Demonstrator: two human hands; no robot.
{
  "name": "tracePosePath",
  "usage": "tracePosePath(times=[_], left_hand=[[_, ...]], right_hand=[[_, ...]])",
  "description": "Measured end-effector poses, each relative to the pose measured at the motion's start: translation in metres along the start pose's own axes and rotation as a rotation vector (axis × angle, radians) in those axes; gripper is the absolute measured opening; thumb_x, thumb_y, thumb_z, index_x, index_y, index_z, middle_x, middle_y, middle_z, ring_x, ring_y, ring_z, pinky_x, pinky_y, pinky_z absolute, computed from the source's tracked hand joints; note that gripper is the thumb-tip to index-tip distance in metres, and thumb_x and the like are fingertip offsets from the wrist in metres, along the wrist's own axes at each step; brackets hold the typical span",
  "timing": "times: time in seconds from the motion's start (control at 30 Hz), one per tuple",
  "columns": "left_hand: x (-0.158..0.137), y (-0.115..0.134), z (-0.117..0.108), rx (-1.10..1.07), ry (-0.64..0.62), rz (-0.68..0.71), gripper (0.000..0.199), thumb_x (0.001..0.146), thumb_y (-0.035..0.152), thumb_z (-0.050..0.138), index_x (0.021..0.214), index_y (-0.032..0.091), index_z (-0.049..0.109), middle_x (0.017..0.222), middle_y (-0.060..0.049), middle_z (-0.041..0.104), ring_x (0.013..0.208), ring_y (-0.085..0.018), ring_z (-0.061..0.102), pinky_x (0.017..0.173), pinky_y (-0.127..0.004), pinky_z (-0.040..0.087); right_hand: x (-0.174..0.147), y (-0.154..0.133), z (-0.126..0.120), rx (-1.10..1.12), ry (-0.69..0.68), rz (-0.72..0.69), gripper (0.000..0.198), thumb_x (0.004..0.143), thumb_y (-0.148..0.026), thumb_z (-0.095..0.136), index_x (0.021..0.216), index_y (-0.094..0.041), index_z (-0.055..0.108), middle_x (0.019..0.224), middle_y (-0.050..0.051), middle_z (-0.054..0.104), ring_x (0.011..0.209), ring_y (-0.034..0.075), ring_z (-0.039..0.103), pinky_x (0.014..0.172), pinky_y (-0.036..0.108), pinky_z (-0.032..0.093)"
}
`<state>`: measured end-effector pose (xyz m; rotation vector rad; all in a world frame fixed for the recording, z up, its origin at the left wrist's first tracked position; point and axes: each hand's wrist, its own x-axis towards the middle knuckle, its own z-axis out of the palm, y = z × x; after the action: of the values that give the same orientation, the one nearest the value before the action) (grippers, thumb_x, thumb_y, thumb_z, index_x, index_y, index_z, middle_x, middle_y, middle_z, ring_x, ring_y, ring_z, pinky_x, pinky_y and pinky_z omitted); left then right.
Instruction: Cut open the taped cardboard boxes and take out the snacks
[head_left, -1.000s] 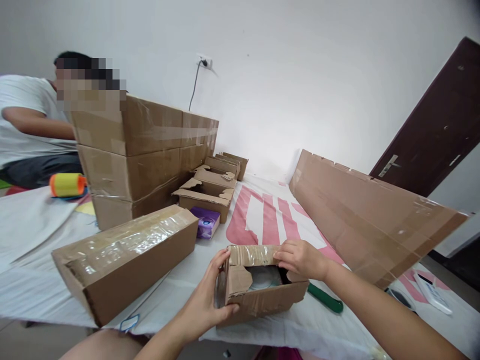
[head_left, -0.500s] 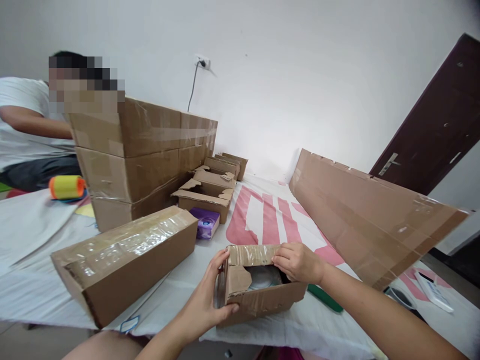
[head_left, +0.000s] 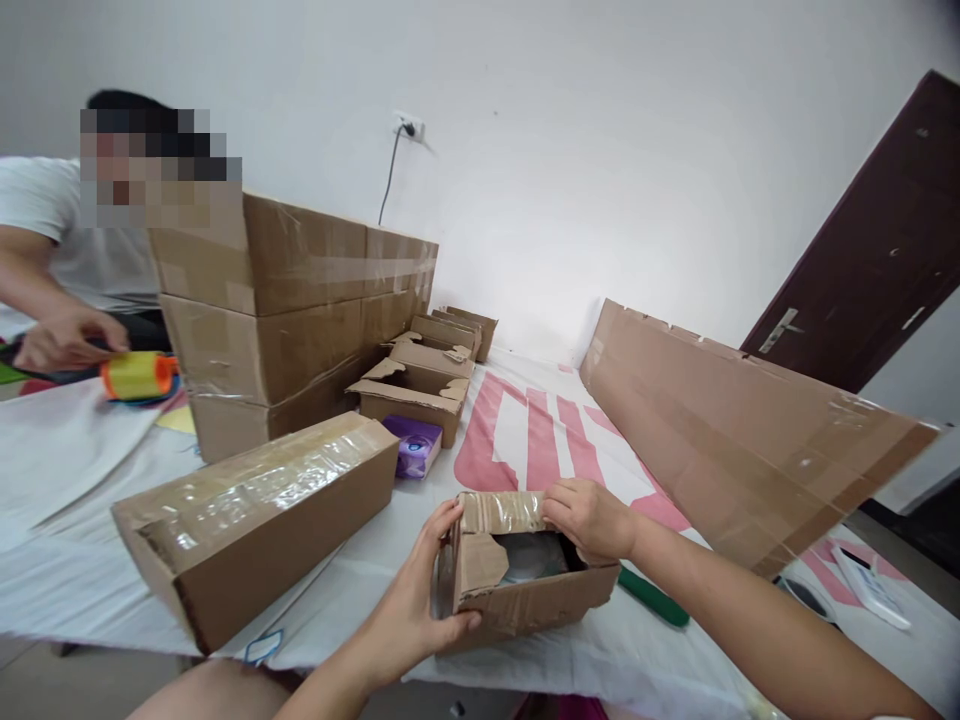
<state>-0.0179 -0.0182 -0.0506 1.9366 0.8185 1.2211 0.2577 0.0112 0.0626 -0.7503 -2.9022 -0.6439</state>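
Observation:
A small cardboard box (head_left: 525, 603) stands near the table's front edge with its top partly open. Inside it shows a clear, round-edged item (head_left: 534, 556) whose kind I cannot make out. My left hand (head_left: 420, 585) grips the box's left end, thumb on the front and fingers on the far corner. With its fingers bent over the taped back flap (head_left: 501, 511), my right hand (head_left: 589, 518) holds the flap at its right part. Under my right forearm lies a green object (head_left: 654, 597), partly hidden by the arm.
A long taped box (head_left: 262, 530) lies to the left, a purple packet (head_left: 414, 447) behind it. Open boxes (head_left: 409, 405) line a cardboard stack (head_left: 300, 310). A cardboard panel (head_left: 735, 430) leans at right. Another person's hand (head_left: 71, 338) is beside a yellow-orange roll (head_left: 139, 377).
My right hand has shifted slightly left along the flap; my left hand keeps its grip. At far left, the other person's hand has come into view by the roll.

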Motion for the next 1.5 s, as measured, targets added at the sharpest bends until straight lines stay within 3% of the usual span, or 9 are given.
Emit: tracePosePath(times=[0.3, 0.63, 0.83, 0.93, 1.07, 1.17, 1.33, 1.5], left_hand=[[-0.001, -0.002, 0.0, -0.009, -0.015, -0.007, 0.093, 0.069, 0.037, 0.073, 0.147, 0.028, 0.022, 0.156, -0.014, 0.022, 0.143, -0.039, 0.02, 0.113, -0.061, 0.025], [-0.001, -0.005, 0.0, -0.02, -0.038, 0.001, 0.096, 0.07, 0.037, 0.073, 0.147, 0.027, 0.017, 0.156, -0.014, 0.019, 0.143, -0.039, 0.018, 0.113, -0.061, 0.021], [-0.001, -0.002, -0.001, -0.014, -0.05, 0.005, 0.093, 0.07, 0.034, 0.072, 0.146, 0.027, 0.018, 0.156, -0.014, 0.018, 0.143, -0.04, 0.017, 0.113, -0.06, 0.022], [-0.001, -0.001, -0.001, -0.02, -0.055, -0.001, 0.092, 0.07, 0.032, 0.072, 0.145, 0.029, 0.019, 0.156, -0.013, 0.017, 0.144, -0.039, 0.016, 0.113, -0.061, 0.021], [-0.001, -0.003, -0.001, -0.025, -0.051, -0.007, 0.093, 0.07, 0.033, 0.073, 0.146, 0.028, 0.019, 0.156, -0.014, 0.017, 0.144, -0.04, 0.016, 0.113, -0.06, 0.022], [-0.001, -0.004, -0.001, -0.018, -0.045, -0.008, 0.094, 0.07, 0.034, 0.073, 0.147, 0.027, 0.018, 0.156, -0.015, 0.017, 0.144, -0.04, 0.015, 0.113, -0.06, 0.022], [-0.001, -0.005, 0.0, -0.012, -0.048, -0.01, 0.094, 0.071, 0.034, 0.072, 0.146, 0.028, 0.017, 0.156, -0.014, 0.016, 0.144, -0.038, 0.016, 0.114, -0.059, 0.022], [-0.003, -0.005, 0.0, 0.027, -0.046, -0.007, 0.096, 0.07, 0.037, 0.074, 0.146, 0.028, 0.016, 0.157, -0.014, 0.016, 0.145, -0.039, 0.014, 0.113, -0.061, 0.023]], right_hand=[[0.019, 0.009, 0.005, 0.012, -0.031, -0.072, 0.017, 0.088, -0.009, 0.042, 0.08, -0.016, 0.056, 0.078, 0.007, 0.059, 0.068, 0.018, 0.047, 0.058, 0.03, 0.035], [0.023, 0.002, 0.012, 0.221, 0.023, 0.137, 0.021, 0.093, -0.017, 0.036, 0.081, -0.016, 0.054, 0.081, 0.01, 0.059, 0.07, 0.019, 0.051, 0.062, 0.031, 0.041], [0.015, -0.006, 0.005, 0.538, 0.078, 0.386, 0.025, 0.098, -0.026, 0.032, 0.091, -0.018, 0.054, 0.084, 0.007, 0.064, 0.075, 0.016, 0.06, 0.07, 0.028, 0.049], [0.006, -0.003, 0.002, 0.666, 0.078, 0.617, 0.033, 0.101, -0.032, 0.024, 0.101, -0.019, 0.054, 0.079, 0.003, 0.065, 0.065, 0.012, 0.062, 0.06, 0.023, 0.049], [-0.001, 0.003, 0.004, 0.769, -0.057, 0.891, 0.046, 0.098, -0.042, 0.029, 0.071, -0.018, 0.057, 0.053, -0.001, 0.059, 0.037, 0.01, 0.05, 0.038, 0.021, 0.037], [0.004, 0.004, 0.007, 0.838, -0.172, 0.981, 0.049, 0.094, -0.044, 0.038, 0.055, -0.018, 0.054, 0.041, -0.002, 0.054, 0.027, 0.008, 0.041, 0.033, 0.021, 0.03], [0.021, -0.007, 0.01, 0.797, -0.111, 1.014, 0.027, 0.077, -0.025, 0.06, 0.052, -0.018, 0.052, 0.045, -0.003, 0.055, 0.035, 0.008, 0.043, 0.039, 0.021, 0.03], [0.019, -0.03, 0.008, 0.692, 0.081, 0.863, 0.011, 0.076, -0.019, 0.056, 0.064, -0.019, 0.056, 0.065, 0.0, 0.061, 0.061, 0.013, 0.054, 0.058, 0.024, 0.037]])
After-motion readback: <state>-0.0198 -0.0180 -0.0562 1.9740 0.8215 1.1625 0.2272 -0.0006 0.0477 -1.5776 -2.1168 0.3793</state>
